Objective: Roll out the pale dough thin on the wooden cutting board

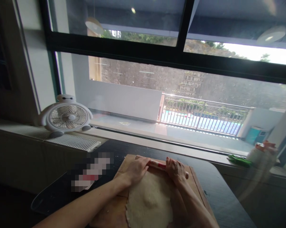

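The dough (pixel 150 202) is cream, board (pixel 118 209) brown, fan (pixel 71 117) white.

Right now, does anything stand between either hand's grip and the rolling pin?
Nothing visible: the left hand and right hand both rest directly on the rolling pin, at the far end of the dough.

Seen from a head-worn camera above the near side of a tan, rectangular wooden board (pixel 126 164), the view faces forward and down, close enough that the frame's bottom cuts the board off, and slightly tilted, reaching past the board's far edge to a wide, black-framed glass window (pixel 138 74).
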